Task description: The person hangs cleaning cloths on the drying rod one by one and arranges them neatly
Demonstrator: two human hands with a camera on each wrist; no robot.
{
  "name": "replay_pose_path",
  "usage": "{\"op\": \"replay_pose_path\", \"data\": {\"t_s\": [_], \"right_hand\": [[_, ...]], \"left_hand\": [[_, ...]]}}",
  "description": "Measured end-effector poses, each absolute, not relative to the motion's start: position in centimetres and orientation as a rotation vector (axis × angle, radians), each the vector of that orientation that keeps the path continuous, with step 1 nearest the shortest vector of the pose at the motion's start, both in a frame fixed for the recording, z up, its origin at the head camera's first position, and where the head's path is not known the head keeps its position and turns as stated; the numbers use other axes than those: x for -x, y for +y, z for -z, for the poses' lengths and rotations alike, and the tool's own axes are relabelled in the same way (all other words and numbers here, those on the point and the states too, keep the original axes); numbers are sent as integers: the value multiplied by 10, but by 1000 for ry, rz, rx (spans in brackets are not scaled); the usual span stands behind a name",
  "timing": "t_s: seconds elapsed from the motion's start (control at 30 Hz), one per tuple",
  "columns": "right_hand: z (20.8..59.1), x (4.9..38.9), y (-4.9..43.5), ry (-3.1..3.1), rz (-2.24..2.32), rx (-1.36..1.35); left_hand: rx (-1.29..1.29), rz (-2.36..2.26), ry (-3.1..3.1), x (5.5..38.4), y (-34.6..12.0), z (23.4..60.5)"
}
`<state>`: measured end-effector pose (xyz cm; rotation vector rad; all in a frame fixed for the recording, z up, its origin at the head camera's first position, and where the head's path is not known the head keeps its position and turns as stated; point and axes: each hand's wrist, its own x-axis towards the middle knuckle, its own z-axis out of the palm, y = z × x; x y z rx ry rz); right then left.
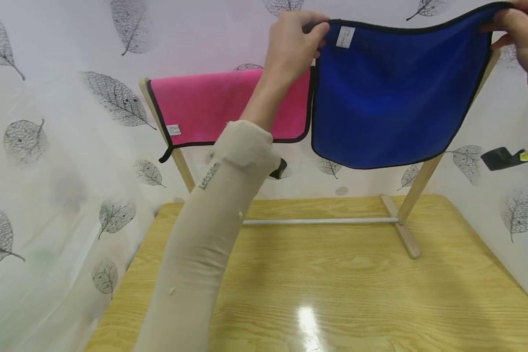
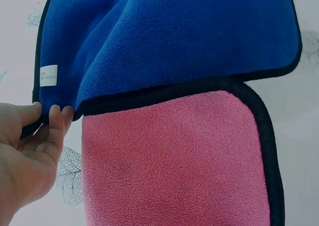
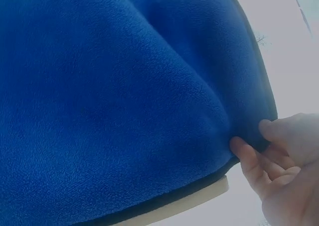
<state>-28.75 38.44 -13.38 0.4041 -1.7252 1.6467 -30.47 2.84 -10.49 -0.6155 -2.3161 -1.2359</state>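
A blue cloth (image 1: 383, 98) with black edging and a white label hangs spread between both hands. The left hand (image 1: 292, 46) pinches its upper left corner, beside the label, between thumb and fingers. At the upper right corner, the right hand (image 1: 525, 41) grips the edge; the right wrist view shows thumb and fingertips on that corner. A pink cloth (image 1: 207, 105), also black-edged, is draped over the left part of a wooden rack (image 1: 418, 186), right beside the blue one. The rack's top rail is hidden behind the cloths.
The rack stands near the back of a wood-grain table (image 1: 334, 283), with a white lower bar (image 1: 321, 221) and a wooden foot (image 1: 400, 227) at right. Behind it hangs a pale curtain-like backdrop (image 1: 61, 195) with a leaf print. A black strap end (image 1: 501, 159) sticks out by the right sleeve.
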Motion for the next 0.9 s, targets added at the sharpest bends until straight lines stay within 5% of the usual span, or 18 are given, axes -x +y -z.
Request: {"op": "replay_pose_path", "data": {"t_s": [0.37, 0.9], "right_hand": [[139, 279, 378, -1998, -1326, -103], [151, 273, 377, -2204, -1032, -1]], "left_hand": [[552, 1139, -2402, 312, 26, 104], [622, 890, -2649, 316, 24, 106]]}}
